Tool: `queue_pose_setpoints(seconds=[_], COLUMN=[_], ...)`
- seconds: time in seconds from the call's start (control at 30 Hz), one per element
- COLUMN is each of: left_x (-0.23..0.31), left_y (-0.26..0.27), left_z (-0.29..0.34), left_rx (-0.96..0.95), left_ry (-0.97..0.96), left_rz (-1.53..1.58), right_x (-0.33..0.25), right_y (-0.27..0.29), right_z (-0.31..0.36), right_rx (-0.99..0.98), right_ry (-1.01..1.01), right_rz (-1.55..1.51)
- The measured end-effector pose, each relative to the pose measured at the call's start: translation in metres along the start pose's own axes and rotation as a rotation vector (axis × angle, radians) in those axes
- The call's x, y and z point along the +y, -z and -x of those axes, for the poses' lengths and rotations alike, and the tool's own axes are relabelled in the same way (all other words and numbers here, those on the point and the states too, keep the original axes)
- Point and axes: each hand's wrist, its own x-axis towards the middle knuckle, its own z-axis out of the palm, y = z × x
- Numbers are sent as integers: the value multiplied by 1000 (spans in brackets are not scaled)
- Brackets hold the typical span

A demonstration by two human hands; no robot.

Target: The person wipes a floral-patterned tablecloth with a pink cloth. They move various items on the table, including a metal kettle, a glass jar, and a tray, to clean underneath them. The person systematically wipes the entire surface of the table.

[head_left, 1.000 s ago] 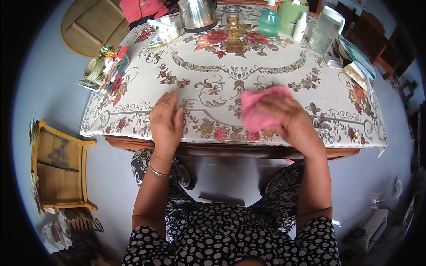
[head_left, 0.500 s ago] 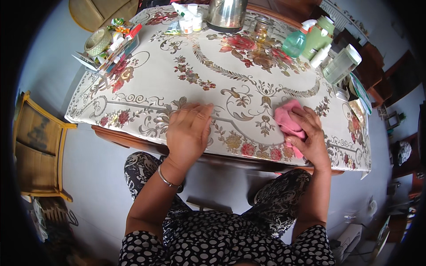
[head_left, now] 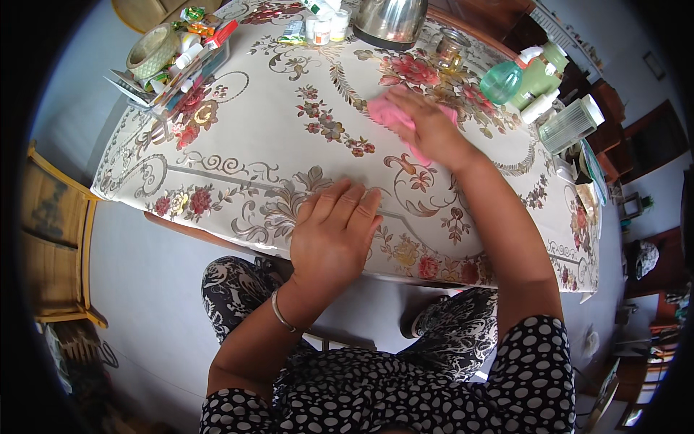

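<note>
A pink cloth [head_left: 387, 114] lies bunched under my right hand [head_left: 428, 130], whose fingers press it onto the patterned tablecloth [head_left: 282, 137] toward the table's middle. Part of the cloth sticks out on both sides of the hand. My left hand [head_left: 334, 235] rests palm down near the table's front edge, fingers stretched out and holding nothing. A metal bangle circles the left wrist.
A plastic basket of odds and ends [head_left: 173, 65] stands at the far left. Small white bottles [head_left: 327, 26], a steel kettle [head_left: 390, 22] and a glass jar [head_left: 452, 47] stand at the back. To the right are a green spray bottle [head_left: 501, 81] and a lidded clear container [head_left: 570, 124].
My right hand has swept the pink cloth forward and left, from the right front of the table to its middle. The left hand stays on the tablecloth near the front edge.
</note>
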Motion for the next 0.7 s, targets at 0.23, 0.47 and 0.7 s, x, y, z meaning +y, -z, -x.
queue_pose_setpoints(seconds=[0.23,0.47,0.7], left_x=[1,-3,-4], left_y=[4,-1,-7], left_z=[-3,0,4], left_rx=[35,105,152], left_ry=[-16,-27,-7], left_rz=[17,11,-2], right_x=[39,-7,-90], right_y=[-29,-18,31], right_z=[-54,-10,71], right_rx=[102,144,95], right_ry=[-356,-253,-121], right_rz=[205,168,74])
